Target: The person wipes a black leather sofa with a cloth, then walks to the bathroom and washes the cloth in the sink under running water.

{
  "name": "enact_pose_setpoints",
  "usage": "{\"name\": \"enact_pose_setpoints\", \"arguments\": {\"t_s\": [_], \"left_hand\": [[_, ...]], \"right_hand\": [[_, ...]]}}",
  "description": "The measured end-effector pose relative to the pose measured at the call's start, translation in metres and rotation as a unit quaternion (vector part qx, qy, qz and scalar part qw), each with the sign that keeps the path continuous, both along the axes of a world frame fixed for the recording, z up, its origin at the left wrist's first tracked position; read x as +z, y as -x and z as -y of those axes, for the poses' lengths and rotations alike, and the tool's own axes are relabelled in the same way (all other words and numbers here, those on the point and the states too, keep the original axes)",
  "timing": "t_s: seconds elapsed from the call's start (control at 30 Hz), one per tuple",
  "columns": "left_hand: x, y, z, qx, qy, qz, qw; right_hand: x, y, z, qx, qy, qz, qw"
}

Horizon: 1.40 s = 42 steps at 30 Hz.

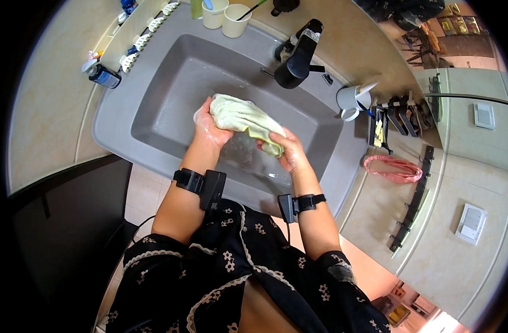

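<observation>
A wet, pale green cloth [243, 115] is stretched between my two hands above the grey sink basin [175, 83]. My left hand [210, 127], with soap foam on its skin, grips the cloth's left end. At the lower right end, my right hand [289, 150] pinches the cloth, its thumb on top. The cloth hangs bunched and folded, with a yellow-green hem along its lower edge. Beyond it, the black faucet [297, 58] leans over the basin. Water drops and some suds lie on the basin floor; the cloth hides part of it.
Two cream cups [236, 23] stand on the back rim. A pump bottle [105, 76] is at the left. On the right are a white mug [353, 100] with items in it, a wall rack [381, 129] and a pink headband [393, 170] on a hook rail [412, 200].
</observation>
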State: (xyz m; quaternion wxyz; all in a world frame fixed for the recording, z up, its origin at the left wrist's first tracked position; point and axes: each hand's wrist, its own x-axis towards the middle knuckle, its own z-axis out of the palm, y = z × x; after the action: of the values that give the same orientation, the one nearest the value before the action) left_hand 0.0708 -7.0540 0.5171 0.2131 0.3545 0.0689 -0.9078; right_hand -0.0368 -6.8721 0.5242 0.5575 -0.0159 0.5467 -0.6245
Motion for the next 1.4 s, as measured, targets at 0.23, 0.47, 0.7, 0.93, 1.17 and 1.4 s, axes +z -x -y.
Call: {"name": "enact_pose_setpoints", "arguments": {"t_s": [0.23, 0.47, 0.7, 0.93, 1.17, 1.4], "left_hand": [[-0.040, 0.000, -0.038, -0.092, -0.088, 0.032, 0.991], [-0.021, 0.010, -0.066, -0.393, -0.088, -0.162, 0.901], [-0.006, 0.012, -0.053, -0.146, -0.050, -0.187, 0.970], [-0.017, 0.025, -0.070, -0.134, 0.007, -0.174, 0.975], [0.005, 0.018, -0.085, -0.162, -0.019, -0.171, 0.972], [-0.014, 0.009, -0.076, -0.152, -0.032, -0.107, 0.982]], "right_hand": [[0.029, 0.019, 0.020, -0.064, -0.088, -0.199, 0.974], [0.051, 0.004, 0.030, -0.024, 0.030, -0.222, 0.974], [0.049, -0.001, -0.009, 0.123, -0.182, -0.217, 0.951], [0.050, -0.042, 0.032, -0.015, -0.127, -0.729, 0.672], [0.016, 0.015, 0.053, 0.015, -0.206, -0.768, 0.606], [-0.004, -0.041, 0.045, 0.036, -0.061, -0.725, 0.685]]}}
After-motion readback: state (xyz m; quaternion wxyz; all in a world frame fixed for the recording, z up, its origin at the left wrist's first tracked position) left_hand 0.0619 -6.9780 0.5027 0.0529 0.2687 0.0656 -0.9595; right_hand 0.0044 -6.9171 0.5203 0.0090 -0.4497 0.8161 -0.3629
